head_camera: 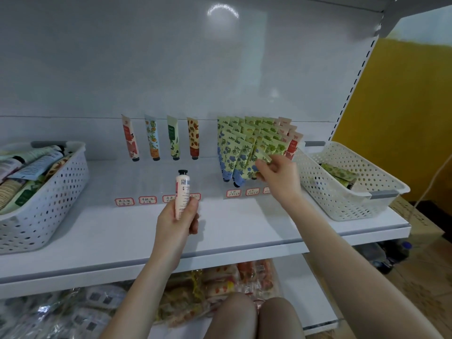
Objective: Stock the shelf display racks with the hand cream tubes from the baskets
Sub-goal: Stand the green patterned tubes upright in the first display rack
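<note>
White all over, the shelf (244, 228) runs wide from side to side, with a smooth white back wall (171, 69) behind it. A yellow wall (391, 106) shows past the right end.

On the left end sits the left basket (49, 216), white with little holes, and it is piled high with loose tubes (31, 165). On the right end sits the right basket (342, 199), the same kind, with only a few tubes (340, 174) at the bottom.

At the back of the shelf, four tubes (152, 137) lean in a row, caps down, each apart from the next. To their right stand the full rows of tubes (239, 143), packed tight, blue and green ones with pink ones at the far right. Small red-edged labels (124, 201) line the front.

The left hand (178, 221) is wrapped round a white and pink tube (183, 192), held upright with its black cap on top, above the middle of the shelf. The right hand (276, 172) reaches to the full rows and pinches a green tube (263, 156) at the front of them, by its flat end.

Below is a lower shelf (305, 302) with snack packs (220, 285) on it. The person's knees (244, 314) show at the bottom.
</note>
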A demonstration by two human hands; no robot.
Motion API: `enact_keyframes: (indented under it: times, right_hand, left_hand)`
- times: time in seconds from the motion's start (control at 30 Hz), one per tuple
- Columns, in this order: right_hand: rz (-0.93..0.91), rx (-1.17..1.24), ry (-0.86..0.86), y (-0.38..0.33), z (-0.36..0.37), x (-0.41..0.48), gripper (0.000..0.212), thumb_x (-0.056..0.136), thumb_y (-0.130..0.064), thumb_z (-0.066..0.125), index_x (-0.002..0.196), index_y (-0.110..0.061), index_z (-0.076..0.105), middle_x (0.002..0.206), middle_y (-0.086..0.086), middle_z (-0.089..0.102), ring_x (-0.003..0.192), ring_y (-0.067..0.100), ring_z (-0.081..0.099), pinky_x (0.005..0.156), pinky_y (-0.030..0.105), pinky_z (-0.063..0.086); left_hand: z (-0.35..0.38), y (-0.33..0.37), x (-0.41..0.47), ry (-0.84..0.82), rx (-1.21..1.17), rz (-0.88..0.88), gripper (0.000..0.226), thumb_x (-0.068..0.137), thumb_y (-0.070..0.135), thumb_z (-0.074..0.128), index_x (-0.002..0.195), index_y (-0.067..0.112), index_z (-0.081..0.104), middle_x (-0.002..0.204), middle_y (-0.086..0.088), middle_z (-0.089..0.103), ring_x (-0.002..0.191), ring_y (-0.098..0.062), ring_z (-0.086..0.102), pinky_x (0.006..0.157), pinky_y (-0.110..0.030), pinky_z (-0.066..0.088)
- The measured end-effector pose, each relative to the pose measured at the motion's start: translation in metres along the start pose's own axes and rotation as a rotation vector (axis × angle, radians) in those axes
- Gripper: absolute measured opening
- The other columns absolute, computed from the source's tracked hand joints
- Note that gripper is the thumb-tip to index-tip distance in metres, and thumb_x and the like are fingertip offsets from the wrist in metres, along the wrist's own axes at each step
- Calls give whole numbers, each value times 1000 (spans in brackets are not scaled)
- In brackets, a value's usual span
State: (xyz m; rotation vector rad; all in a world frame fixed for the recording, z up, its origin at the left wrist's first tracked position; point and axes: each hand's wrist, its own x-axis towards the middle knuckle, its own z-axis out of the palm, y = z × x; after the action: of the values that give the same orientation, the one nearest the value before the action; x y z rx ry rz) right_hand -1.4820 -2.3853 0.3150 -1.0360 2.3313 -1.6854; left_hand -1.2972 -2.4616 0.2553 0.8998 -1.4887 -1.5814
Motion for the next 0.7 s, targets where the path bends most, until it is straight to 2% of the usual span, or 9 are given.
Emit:
enact_keyframes:
  times: [0.1,0.23,0.33,0.43,0.53,0.63,0.7]
  right_hand:
    - [-69,-118,0,-3,12,8,33,88,-17,61,60,-11,44,75,23,66,77,39,65,56,28,41]
    - [-119,-204,-31,-4,26,16,36,88,-16,60,58,-11,41,77,28,64,78,40,64,57,33,42]
    - [-127,-237,-64,-4,33,17,33,89,-14,58,61,-8,42,71,27,59,70,36,60,55,30,32]
    - [-125,-282,-87,-6,36,18,30,89,-13,57,65,-5,42,65,21,52,61,23,45,55,28,26]
    - [-135,-320,-109,-7,37,18,27,90,-14,56,68,-4,43,62,14,48,58,21,39,55,29,26]
    - [-141,-335,-109,-4,38,18,37,91,-13,55,60,-15,36,54,0,41,49,12,34,49,25,27]
    - [-130,-347,-105,-3,39,20,44,91,-13,55,56,-21,29,53,-2,39,49,12,33,48,24,26]
  left_hand:
    - [-3,-5,-1,10,93,10,27,93,37,47,94,10,52,68,-5,52,58,-10,47,48,-11,43]
    - [-4,-6,-1,5,102,-10,32,94,39,44,100,10,54,73,-6,53,60,-11,47,48,-11,43]
    - [-5,-6,0,-1,92,-21,31,94,38,44,102,10,54,74,-5,53,62,-11,48,54,-15,42]
    - [-7,-8,0,-12,97,-17,30,95,37,43,96,9,54,72,-5,51,61,-11,47,54,-16,42]
    - [-7,-11,0,-19,98,-8,28,96,36,43,91,10,53,69,-4,51,59,-11,46,49,-11,41]
    - [-7,-12,0,-27,97,-5,28,96,35,43,89,11,53,69,-3,51,59,-11,46,48,-10,40]
    - [-7,-12,1,-29,91,-2,27,96,34,43,87,11,53,68,-3,51,58,-10,46,49,-12,41]
